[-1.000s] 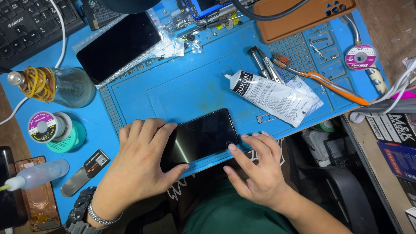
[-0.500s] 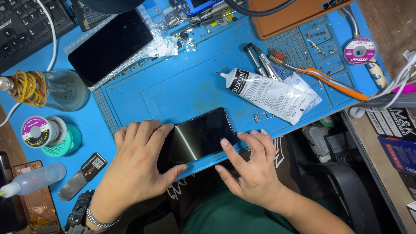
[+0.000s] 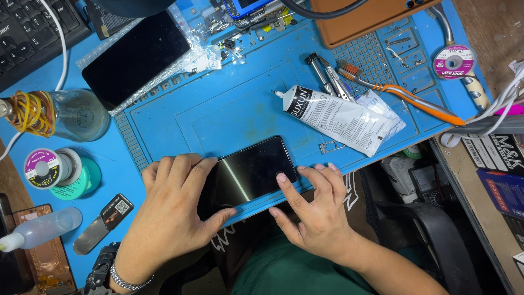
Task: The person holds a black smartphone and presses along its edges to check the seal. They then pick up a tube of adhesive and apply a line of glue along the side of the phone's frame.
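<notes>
Hands pressing phone at mat near edge

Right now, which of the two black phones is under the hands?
The near phone at the mat's front edge, pressed by the left hand and right hand; the other phone lies untouched.

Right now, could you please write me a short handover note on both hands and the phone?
Left hand: flat on the phone's left end, thumb at its near edge.
Right hand: index fingertip pressing the screen's right corner, other fingers resting at the mat's near edge.
Phone: dark screen up, lying at the mat's near edge.
Glue tube: lying on the mat behind the phone, nozzle pointing left; tweezers and brush beyond it.
Done: screen sits in the body.
Left: I cannot tell whether every edge is seated; check the corners.
</notes>
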